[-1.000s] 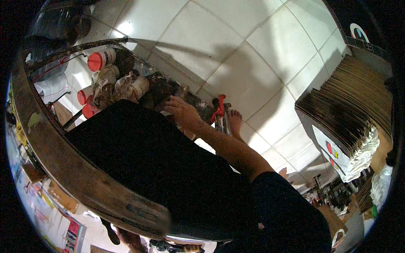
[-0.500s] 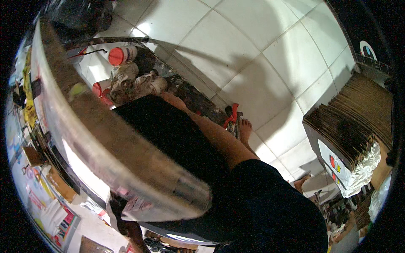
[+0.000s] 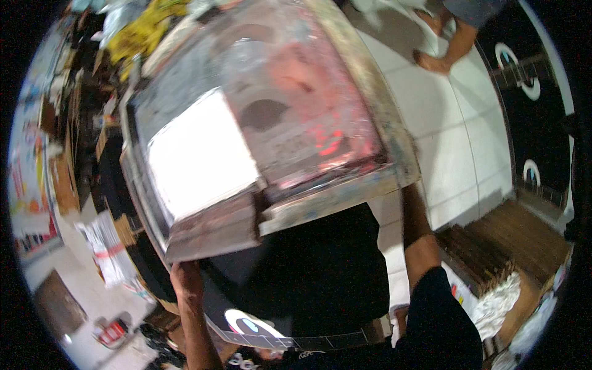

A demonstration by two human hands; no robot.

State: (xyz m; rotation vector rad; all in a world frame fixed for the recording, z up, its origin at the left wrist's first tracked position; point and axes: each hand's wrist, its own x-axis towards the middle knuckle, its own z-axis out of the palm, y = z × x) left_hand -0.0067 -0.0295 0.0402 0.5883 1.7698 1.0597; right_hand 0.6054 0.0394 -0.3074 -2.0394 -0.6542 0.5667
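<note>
A large screen-printing frame [image 3: 345, 200] with worn wooden edges fills the upper middle, tilted above black fabric [image 3: 308, 259]. Grey and red stains cover its mesh [image 3: 296, 92], and a bright white rectangle [image 3: 203, 154] lies across the left part. Along the near left edge runs a flat brown strip [image 3: 216, 228]. My left hand [image 3: 187, 280] is closed at the frame's near left corner, its fingertips partly hidden beneath. My right hand [image 3: 412, 192] reaches to the near right corner; its fingers are hidden behind the wood. White eye-shaped print [image 3: 246, 324] shows on black fabric nearest me.
Another person's bare foot [image 3: 435, 63] is on the white tiles at the far right. Black printed pieces [image 3: 524, 80] lie along the right side, near a stack of brown cardboard [image 3: 512, 240]. Yellow crumpled plastic [image 3: 145, 37] and clutter are at far left.
The frame, seen nearly edge-on before, now turns its stained mesh toward me and sits farther up. My right hand has moved from the black fabric's far edge to the frame's right corner.
</note>
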